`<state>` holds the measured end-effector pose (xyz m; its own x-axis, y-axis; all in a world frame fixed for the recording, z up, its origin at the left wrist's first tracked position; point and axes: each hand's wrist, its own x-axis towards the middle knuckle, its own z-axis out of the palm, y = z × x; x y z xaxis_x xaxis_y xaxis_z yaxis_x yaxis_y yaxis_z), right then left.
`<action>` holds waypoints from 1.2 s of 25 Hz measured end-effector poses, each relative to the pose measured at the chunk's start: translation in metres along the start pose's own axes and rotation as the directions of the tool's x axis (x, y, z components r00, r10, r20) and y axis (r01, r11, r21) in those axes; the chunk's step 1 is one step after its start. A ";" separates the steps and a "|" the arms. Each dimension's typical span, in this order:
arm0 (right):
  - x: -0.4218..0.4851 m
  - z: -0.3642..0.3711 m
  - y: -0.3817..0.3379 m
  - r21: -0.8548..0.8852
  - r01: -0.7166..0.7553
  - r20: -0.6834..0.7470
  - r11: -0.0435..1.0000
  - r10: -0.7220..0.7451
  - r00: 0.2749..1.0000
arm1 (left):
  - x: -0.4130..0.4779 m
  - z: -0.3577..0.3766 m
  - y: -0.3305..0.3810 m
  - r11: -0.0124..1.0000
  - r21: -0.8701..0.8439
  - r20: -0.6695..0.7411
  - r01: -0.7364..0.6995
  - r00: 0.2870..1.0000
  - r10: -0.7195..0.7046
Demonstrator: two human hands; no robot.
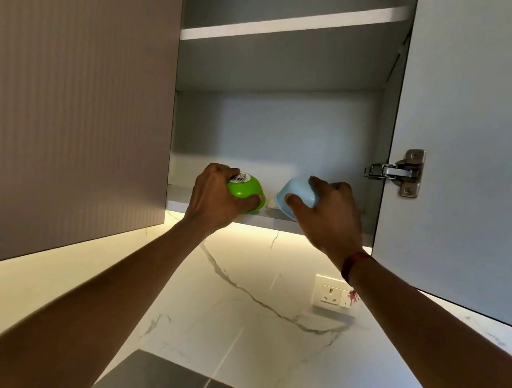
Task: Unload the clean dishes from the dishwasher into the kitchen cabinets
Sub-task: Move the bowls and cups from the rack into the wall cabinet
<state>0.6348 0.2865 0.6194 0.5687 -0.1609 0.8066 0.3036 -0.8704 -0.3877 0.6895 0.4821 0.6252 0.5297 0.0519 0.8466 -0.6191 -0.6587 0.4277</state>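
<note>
- Small round green plastic bowl (246, 190): base uppermost, with a barcode sticker (240, 177) on it. It sits at the front edge of the lower cabinet shelf (272, 221), on the left.
- Left hand (215, 197): curled over the green bowl, fingers on its base and thumb against its side.
- Small round pale blue plastic bowl (296, 195): also base up and tilted toward the camera, just beside the green one without touching it (whether it rests fully on the shelf cannot be told).
- Right hand (329, 217): curled round the blue bowl, thumb in front and fingers over the top. There is a red thread band (353, 266) at the wrist.
- Grey upper shelf (294, 26): nothing on it is visible from below.
- Right cabinet door (482, 125): swung open on a metal hinge (394, 172).
- White marble-veined wall (234, 304): carries a white socket (332, 295).
- Step in hand, as judged: placing two bowls in the cabinet.
- Next move, as judged: seat both bowls flat, push them back from the edge, then release.
</note>
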 end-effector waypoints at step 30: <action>0.155 0.145 -0.017 -0.079 0.234 0.611 0.969 -0.138 0.780 | 0.054 0.017 -0.056 0.930 0.306 0.130 0.202 0.959 -0.251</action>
<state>0.8290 0.3436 0.6865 0.8683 0.2793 0.4099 0.3668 -0.9178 -0.1517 0.7626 0.5087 0.6422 0.7387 0.1176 0.6637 -0.2913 -0.8323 0.4717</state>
